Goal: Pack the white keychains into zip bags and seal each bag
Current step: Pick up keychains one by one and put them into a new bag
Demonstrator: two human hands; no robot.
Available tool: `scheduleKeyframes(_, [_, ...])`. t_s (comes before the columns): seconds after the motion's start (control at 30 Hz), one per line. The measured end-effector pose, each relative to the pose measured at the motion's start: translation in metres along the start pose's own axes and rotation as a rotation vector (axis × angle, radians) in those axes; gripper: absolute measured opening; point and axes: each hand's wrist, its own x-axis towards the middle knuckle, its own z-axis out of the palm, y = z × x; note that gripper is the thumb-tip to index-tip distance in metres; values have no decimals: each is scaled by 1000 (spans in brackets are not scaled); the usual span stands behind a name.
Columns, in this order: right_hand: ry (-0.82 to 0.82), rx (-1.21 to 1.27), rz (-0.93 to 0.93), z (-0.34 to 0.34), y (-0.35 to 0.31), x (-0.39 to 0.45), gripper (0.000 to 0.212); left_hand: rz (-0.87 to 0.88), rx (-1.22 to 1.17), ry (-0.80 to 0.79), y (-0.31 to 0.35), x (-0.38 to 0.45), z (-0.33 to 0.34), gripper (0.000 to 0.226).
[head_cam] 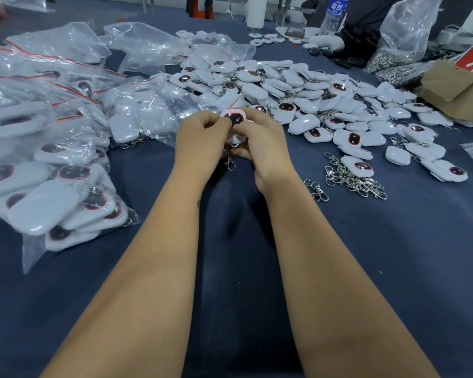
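Two bare forearms reach forward over the dark blue cloth-covered worktop (pixel 393 268); the left hand (pixel 195 137) and the right hand (pixel 260 140) meet at the middle, fingers curled, both pinching one small white rounded plastic keychain with a dark, red-rimmed oval face (pixel 234 122), held just above the cloth; a silver metal clasp (pixel 230 162) hangs from under it between the wrists. Whether a bag is around this keychain cannot be told.

To the left lies a heap of clear zip bags with red seal strips (pixel 52 165), each filled with white keychains, their dark faces showing through the plastic; to the right, a small scatter of loose silver swivel clasps (pixel 352 178) rests on the cloth; beyond the hands spreads a wide pile of unbagged white keychains (pixel 298 88), some face up, some face down; just behind it on the left lie more clear zip bags (pixel 148 45), mostly flat.

At the right edge sits a brown cardboard box (pixel 453 88) with a red panel bearing part of a white character, not readable; behind it stands a large clear plastic sack of metal clasps (pixel 404 42); at the far edge stands a clear plastic water bottle with a blue label (pixel 335 15), its white characters too small to make out.
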Motion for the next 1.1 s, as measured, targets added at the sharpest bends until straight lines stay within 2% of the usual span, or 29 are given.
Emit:
scheduleKeyframes(0.13, [66, 13, -20, 2, 0, 1, 24, -29, -26, 92, -1, 0, -1, 22])
scheduleKeyframes(0.27, [125, 244, -69, -2, -4, 1, 23, 9, 282, 151, -3, 1, -3, 14])
scheduleKeyframes(0.33, [88, 418, -80, -2, -6, 1, 23, 62, 416, 136, -3, -1, -2, 19])
scheduleKeyframes(0.4, [59, 476, -87, 0, -6, 1, 22, 123, 456, 112, -3, -3, -1, 19])
scheduleKeyframes(0.5, [80, 331, -101, 4, -4, 1, 23, 180, 394, 108, -3, -4, 0, 21])
scheduleKeyframes(0.57, [113, 119, -129, 5, 0, 0, 24, 160, 319, 159, -3, -3, -1, 26])
scheduleKeyframes(0.7, [154, -364, -238, 5, 8, -3, 19, 93, 209, 244, -3, -1, -2, 51])
scheduleKeyframes(0.77, [151, -495, -268, 7, 11, -4, 20, 73, 164, 252, -3, 0, -3, 48])
scheduleKeyframes(0.87, [161, -599, -265, 8, 12, -2, 21, 139, 221, 221, 0, -2, -2, 15])
scheduleKeyframes(0.9, [177, -621, -273, 7, 12, -1, 19, 169, 225, 206, 1, -4, 0, 11])
scheduleKeyframes(0.97, [231, -643, -294, 6, 11, 1, 14, 207, 194, 181, 3, -7, 2, 12])
scheduleKeyframes(1.1, [277, -510, -311, 8, 9, 2, 13, 234, 172, 222, 5, -6, 1, 12])
